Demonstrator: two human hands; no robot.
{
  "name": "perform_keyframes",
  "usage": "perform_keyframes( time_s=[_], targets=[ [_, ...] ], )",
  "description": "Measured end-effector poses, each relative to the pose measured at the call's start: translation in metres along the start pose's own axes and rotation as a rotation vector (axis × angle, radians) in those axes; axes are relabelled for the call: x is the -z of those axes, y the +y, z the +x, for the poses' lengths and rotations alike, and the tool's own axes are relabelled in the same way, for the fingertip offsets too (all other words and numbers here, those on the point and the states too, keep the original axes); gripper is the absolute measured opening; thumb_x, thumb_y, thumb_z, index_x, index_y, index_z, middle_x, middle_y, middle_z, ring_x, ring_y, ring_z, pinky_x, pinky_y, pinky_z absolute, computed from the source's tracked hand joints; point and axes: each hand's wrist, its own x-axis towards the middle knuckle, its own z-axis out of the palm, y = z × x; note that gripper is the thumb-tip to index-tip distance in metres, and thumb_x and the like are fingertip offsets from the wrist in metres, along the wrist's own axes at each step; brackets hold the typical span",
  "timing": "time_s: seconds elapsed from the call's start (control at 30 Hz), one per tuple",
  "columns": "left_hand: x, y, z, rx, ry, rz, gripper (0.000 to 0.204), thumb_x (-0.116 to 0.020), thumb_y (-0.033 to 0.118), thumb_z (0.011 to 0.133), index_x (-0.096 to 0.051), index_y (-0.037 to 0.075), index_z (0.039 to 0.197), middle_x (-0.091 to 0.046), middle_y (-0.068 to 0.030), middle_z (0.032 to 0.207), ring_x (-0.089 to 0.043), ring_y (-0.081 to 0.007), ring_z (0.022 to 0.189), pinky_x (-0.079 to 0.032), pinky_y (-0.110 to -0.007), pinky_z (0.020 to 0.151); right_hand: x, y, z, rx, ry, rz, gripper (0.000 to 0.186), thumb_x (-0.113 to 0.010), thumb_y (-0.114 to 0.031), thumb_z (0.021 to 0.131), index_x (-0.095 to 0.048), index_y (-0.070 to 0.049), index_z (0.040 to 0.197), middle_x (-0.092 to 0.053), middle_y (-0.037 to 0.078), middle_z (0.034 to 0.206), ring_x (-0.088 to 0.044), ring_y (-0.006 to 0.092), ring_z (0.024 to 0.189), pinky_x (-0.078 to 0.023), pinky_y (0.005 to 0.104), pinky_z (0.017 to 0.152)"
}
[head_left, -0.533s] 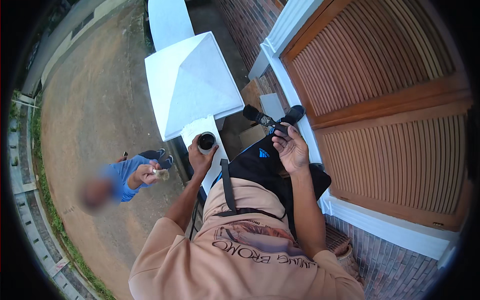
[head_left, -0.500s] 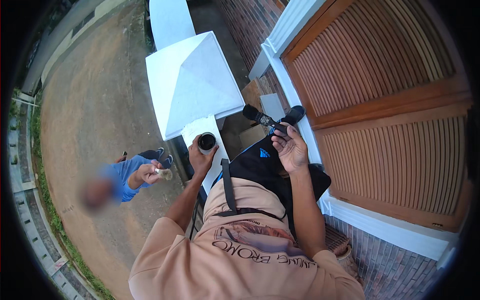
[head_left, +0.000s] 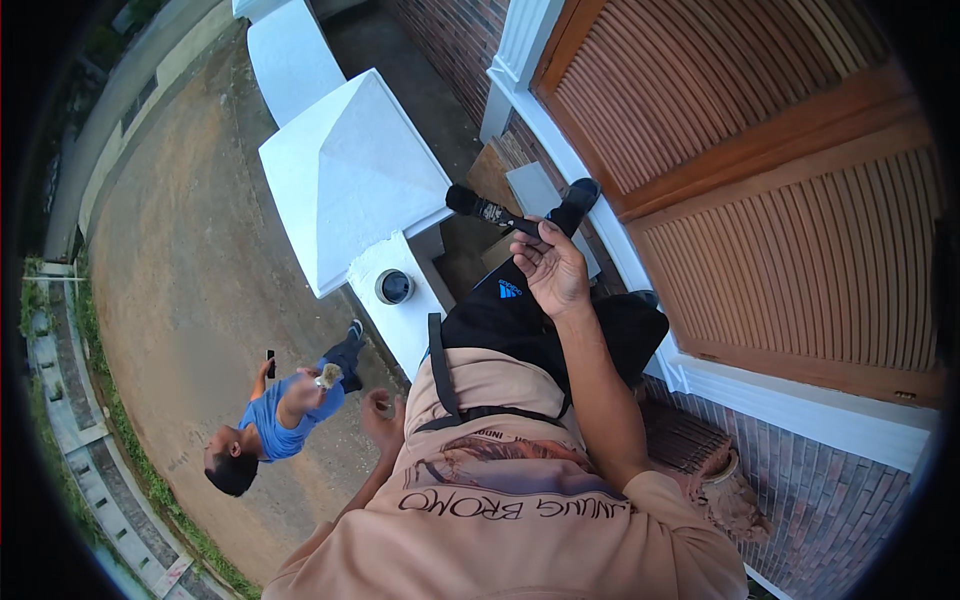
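My right hand (head_left: 556,275) is closed on the handle of a black paintbrush (head_left: 492,213), whose dark bristles point left toward the white pillar cap. A small cup (head_left: 394,288) with dark contents stands upright on the white wall top (head_left: 412,332). Nearer to me and apart from the cup, my left hand (head_left: 383,418) hangs beside my waist. Its fingers are loosely curled and apart, and I see nothing in them.
Beyond the cup rises a white pyramid-shaped pillar cap (head_left: 365,170). A person in a blue shirt (head_left: 290,415) stands below on the left, with a pale-bristled brush (head_left: 328,376) and a dark handheld object (head_left: 270,362). Brown louvred shutters (head_left: 790,240) line the right.
My left hand has let go of the cup and drawn back toward my waist. The cup stays on the wall top. My right hand still holds the paintbrush. The other person has shifted.
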Motion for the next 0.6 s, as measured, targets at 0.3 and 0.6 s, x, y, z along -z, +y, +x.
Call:
perform_keyframes(
  time_s=[0.3,0.6],
  targets=[
    [0.135,0.037,-0.007,-0.212,0.034,0.367,0.107,-0.079,0.055,0.076,-0.030,0.001,0.154,-0.036,-0.0265,0.156,-0.035,-0.0440,0.144,-0.026,-0.060,0.117,0.019,-0.005,0.003,0.035,-0.046,0.192,0.028,-0.066,-0.021,0.100,-0.067,-0.003,0.121,-0.076,0.014,0.098,-0.077,0.0232,0.087,-0.065,0.0324,0.076],
    [0.002,0.184,0.103,-0.394,-0.033,-0.019,0.088,-0.073,0.051,0.082,-0.034,0.001,0.143,-0.037,-0.0216,0.143,-0.035,-0.0380,0.130,-0.026,-0.055,0.106,0.035,-0.029,-0.001,0.087,0.029,0.232,0.030,-0.066,-0.023,0.101,-0.068,-0.002,0.122,-0.076,0.014,0.102,-0.077,0.0234,0.090,-0.064,0.0318,0.080]
  ],
)
